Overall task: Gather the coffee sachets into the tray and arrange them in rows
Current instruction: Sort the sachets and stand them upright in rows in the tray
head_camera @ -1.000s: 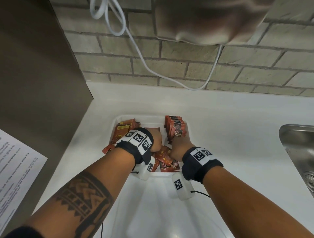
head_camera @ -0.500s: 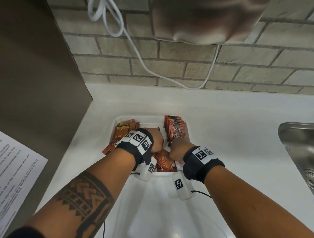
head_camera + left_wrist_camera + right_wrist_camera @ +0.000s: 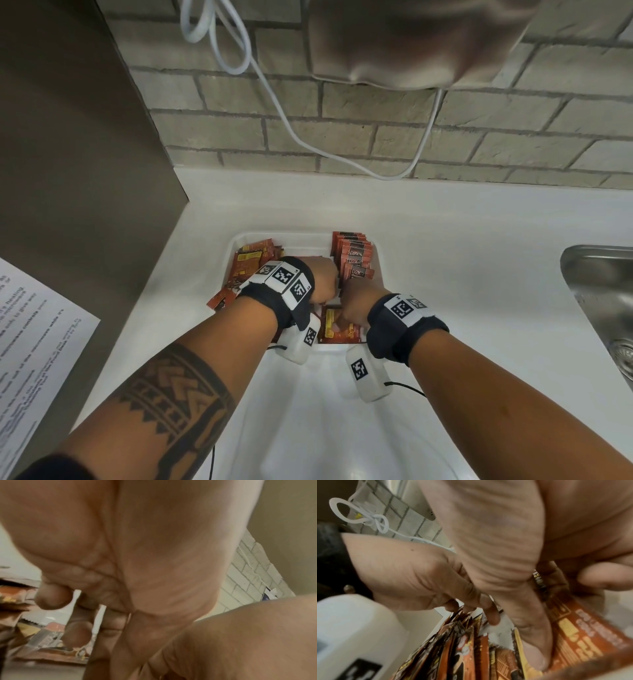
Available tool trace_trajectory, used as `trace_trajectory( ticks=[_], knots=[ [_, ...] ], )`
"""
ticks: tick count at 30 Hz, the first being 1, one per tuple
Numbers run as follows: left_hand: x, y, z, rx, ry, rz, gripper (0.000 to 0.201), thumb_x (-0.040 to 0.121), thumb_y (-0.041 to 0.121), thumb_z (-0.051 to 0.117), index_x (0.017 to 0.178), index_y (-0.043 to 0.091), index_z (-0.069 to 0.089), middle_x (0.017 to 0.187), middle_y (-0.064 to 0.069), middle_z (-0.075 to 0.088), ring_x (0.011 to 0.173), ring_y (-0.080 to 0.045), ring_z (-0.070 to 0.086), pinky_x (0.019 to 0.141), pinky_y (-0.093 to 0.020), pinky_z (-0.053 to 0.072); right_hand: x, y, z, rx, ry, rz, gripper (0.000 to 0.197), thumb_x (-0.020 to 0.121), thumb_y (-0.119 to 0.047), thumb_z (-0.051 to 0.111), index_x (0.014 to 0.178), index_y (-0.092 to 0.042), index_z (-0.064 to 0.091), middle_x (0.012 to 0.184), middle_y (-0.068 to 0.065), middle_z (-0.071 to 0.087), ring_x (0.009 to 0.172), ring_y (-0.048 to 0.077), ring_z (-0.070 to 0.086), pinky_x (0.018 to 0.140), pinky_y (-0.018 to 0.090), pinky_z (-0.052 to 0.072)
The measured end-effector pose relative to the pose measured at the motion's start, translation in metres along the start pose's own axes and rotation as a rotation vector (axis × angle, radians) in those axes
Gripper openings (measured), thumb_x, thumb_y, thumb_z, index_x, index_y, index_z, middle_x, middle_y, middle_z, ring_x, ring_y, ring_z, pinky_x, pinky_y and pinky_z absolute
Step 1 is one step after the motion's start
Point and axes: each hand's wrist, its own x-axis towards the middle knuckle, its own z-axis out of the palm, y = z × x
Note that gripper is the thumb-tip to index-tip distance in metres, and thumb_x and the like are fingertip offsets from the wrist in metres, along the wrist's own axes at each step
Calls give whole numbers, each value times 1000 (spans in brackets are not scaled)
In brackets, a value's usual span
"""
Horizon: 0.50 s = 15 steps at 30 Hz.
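Both hands work inside the shallow white plastic tray (image 3: 379, 260), sorting: the left hand (image 3: 322, 279) pinches upright orange-brown foil coffee sachets (image 3: 354, 260), the right hand (image 3: 356, 305) grips a loose one; next, slot it into the row.

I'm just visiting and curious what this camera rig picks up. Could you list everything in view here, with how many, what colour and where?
shallow white plastic tray: one, white, on the counter near the wall.
red-orange foil coffee sachets: many, a neat row at the tray's far right, loose ones at its left and near side.
white countertop: one, under the tray.
steel sink: one, grey, right edge.
white cable: one, hanging on the brick wall.
printed paper sheet: one, white, far left.
left hand: in the tray, fingers curled among sachets.
right hand: in the tray, fingers on sachets.
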Motion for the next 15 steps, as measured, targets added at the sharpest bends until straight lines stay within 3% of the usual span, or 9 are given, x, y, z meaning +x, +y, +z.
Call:
trace_trajectory(
  ticks=[3, 7, 10, 15],
  knots=[
    [0, 4, -2, -21, 40, 64, 34, 97, 4, 51, 127, 8, 65, 127, -11, 65, 109, -27, 64, 83, -30, 50, -2, 1, 0, 8, 12, -13, 59, 79, -28, 83, 130, -11, 58, 122, 7, 67, 110, 26, 63, 96, 36, 52],
    [3, 6, -3, -11, 34, 68, 41, 99, 5, 48, 137, 13, 58, 138, -9, 59, 119, -26, 59, 95, -33, 50, -5, 5, -1, 17, 8, -25, 58, 80, -27, 82, 131, -11, 59, 123, 7, 67, 112, 26, 63, 99, 37, 51],
    [8, 9, -2, 32, 14, 82, 43, 101, 9, 48, 143, 14, 53, 140, -9, 58, 120, -26, 59, 90, -31, 47, -6, 4, -2, -14, 21, -39, 60, 80, -27, 82, 133, -13, 58, 125, 7, 66, 112, 26, 63, 100, 39, 51],
    [21, 15, 1, 144, -37, 106, 35, 101, 11, 48, 133, 7, 60, 123, -9, 66, 96, -22, 57, 78, -31, 44, -13, 7, -2, -223, 50, -113, 55, 82, -28, 80, 131, -14, 59, 124, 5, 65, 111, 23, 62, 95, 31, 51]
  ],
)
